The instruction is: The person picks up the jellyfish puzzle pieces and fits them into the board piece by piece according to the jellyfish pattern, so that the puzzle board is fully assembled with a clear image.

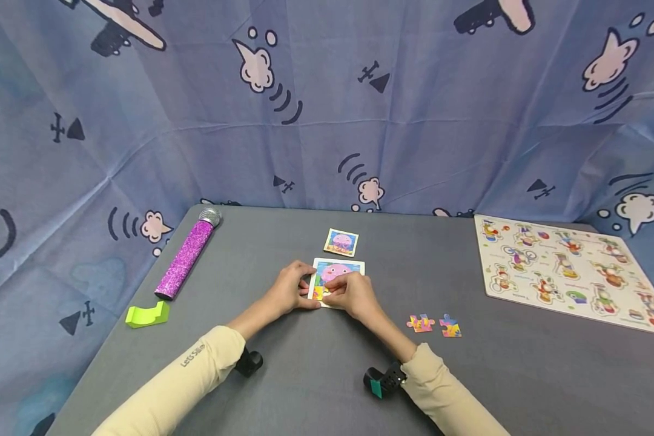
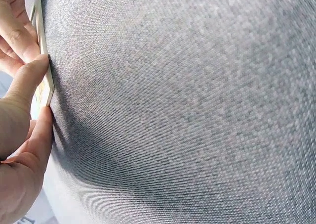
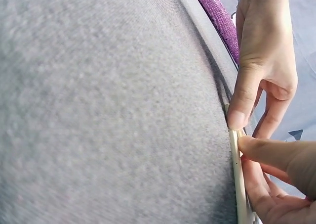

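A small white-rimmed puzzle tray (image 1: pixel 362 267) with a pink sea-creature picture lies at mid-table. My left hand (image 1: pixel 287 289) grips its left side, the thumb along the near edge and the other fingers at the far left. Over the tray's near part, my right hand (image 1: pixel 355 297) pinches a puzzle piece, mostly hidden by the fingertips. A yellow piece (image 1: pixel 318 293) shows in the near left corner, between the hands. In the right wrist view both thumbs come close together at the tray's edge (image 3: pixel 239 184). Two loose jigsaw pieces (image 1: pixel 420 323) lie to the right.
Just beyond the tray is a small picture card (image 1: pixel 341 243). A glittery purple microphone (image 1: pixel 188 259) lies at left, with a lime-green holder (image 1: pixel 148 315) below it. A large illustrated board (image 1: pixel 567 275) covers the far right. A patterned blue cloth (image 1: pixel 327 109) hangs behind the table.
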Tool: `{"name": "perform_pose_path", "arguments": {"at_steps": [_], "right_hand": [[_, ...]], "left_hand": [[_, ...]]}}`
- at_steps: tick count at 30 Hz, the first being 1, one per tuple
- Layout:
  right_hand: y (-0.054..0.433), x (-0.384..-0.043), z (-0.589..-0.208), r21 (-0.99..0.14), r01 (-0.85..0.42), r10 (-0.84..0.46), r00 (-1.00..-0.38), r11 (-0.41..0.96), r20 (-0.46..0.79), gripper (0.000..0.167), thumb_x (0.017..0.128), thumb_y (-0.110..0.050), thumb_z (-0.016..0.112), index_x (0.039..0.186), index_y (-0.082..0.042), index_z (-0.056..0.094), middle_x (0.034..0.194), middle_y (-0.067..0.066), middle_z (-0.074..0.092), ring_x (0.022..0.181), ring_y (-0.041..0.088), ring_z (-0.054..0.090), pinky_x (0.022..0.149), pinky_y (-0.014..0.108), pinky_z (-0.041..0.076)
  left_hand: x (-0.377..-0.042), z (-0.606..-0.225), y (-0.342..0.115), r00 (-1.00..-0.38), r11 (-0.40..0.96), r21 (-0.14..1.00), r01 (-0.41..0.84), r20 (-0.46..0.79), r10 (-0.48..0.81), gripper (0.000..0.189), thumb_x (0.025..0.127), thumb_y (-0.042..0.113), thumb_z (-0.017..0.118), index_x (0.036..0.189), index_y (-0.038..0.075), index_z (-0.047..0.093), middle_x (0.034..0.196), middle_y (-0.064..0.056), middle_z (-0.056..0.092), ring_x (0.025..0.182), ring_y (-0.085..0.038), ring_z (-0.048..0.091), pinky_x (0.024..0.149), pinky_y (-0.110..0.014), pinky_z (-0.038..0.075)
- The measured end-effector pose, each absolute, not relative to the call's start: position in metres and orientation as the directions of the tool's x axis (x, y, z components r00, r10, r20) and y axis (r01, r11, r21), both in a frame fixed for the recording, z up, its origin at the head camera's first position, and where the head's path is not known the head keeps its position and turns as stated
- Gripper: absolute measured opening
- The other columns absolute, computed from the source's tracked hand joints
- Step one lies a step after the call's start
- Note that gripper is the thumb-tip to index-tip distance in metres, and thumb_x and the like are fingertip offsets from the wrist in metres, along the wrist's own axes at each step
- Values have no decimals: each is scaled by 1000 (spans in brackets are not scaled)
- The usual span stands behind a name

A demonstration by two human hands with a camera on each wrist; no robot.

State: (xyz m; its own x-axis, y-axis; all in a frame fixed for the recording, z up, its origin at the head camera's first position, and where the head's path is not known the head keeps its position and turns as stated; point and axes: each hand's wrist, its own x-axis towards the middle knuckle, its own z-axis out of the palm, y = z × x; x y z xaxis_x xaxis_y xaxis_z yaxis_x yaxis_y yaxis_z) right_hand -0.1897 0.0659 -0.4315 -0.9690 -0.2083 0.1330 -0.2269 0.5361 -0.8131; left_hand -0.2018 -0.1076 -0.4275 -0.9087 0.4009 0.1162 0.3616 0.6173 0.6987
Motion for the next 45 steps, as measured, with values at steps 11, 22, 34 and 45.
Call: {"name": "perform_pose_path", "arguments": {"at_steps": [11,22,34,45], "right_hand": [[69,-191,-431,-804,-247,-240,-961,541,134,19,67,3,83,84,4,74,71,9,70,62,14,67,55,20,52],[68,-191,-429,-805,-223,-235,-966,550,107,20,67,3,83,85,4,74,72,9,70,62,15,67,55,21,52],[62,-191,-434,-862,-237,-200,-966,449,162,17,68,12,78,83,6,72,75,13,71,64,21,69,57,23,54],[89,-191,-429,-968,-92,-274,-961,235,25,29,77,12,73,104,17,63,96,28,67,83,32,69,64,19,53]], "left_hand": [[-203,-430,-106,-917,607,720,336,102,387,67,60,1,89,118,-13,59,112,-23,54,80,-22,60,67,-26,55],[-204,-432,-107,-921,601,731,322,95,378,66,61,0,89,118,-12,59,112,-22,54,81,-22,59,68,-24,55],[-205,-433,-109,-914,589,730,348,125,386,66,60,1,90,117,-13,59,109,-23,55,79,-22,59,67,-24,55],[-200,-428,-108,-903,598,707,376,135,409,66,63,3,89,118,-15,58,109,-24,54,78,-23,57,66,-24,53]]}}
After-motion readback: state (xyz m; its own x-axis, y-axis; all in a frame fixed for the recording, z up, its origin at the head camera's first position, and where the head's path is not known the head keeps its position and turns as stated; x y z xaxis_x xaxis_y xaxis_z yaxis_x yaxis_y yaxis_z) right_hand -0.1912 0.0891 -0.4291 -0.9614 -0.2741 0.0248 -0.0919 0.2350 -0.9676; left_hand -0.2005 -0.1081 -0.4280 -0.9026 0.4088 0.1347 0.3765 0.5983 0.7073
